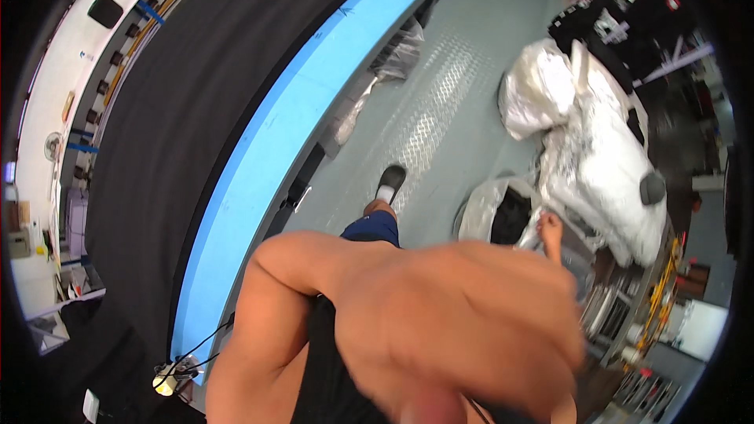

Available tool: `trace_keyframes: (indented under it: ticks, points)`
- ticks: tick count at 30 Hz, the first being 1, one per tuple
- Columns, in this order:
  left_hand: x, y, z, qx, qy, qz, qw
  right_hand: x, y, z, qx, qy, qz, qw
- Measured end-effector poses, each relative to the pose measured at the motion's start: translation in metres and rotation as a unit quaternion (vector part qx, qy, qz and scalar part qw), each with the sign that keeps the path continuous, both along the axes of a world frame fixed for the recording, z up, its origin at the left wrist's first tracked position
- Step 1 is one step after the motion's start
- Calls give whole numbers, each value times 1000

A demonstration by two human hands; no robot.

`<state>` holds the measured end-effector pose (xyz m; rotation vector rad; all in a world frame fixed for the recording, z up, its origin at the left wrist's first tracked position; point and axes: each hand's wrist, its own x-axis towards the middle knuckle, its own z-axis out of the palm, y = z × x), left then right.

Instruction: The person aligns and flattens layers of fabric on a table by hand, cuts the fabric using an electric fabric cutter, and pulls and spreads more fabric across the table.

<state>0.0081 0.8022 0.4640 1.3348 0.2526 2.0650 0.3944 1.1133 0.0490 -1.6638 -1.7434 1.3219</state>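
With left hand (pixel 463 322) blurred in close-up at five o'clock, grip impossible to tell, and right hand (pixel 550 224) curled, any hold unclear, just beside an open translucent-white plastic bag (pixel 477 212) at three o'clock, could snag its rim through blocked sight.

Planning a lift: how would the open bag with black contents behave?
The open bag is probably floppy, given its thin, crumpled rim. The black contents show through its open mouth, so they might spill if it tips.
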Motion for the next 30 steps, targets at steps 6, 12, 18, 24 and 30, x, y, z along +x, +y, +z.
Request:
trace_keyframes:
  ticks: [6,12,18,24,30]
  points:
    - [-90,182,17,215,-29,-27,976,-128,107,-21,-23,-42,14,999]
    - [-171,331,65,-1,-18,-121,992,-143,69,-137,-29,-85,85,992]
    - [-223,526,33,130,151,37,979,-204,201,-171,82,-146,88,982]
    - [-262,714,35,195,346,165,903,-264,435,-195,191,-198,173,946]
    - [-320,871,36,225,438,232,839,-343,814,-106,-193,-56,28,979]
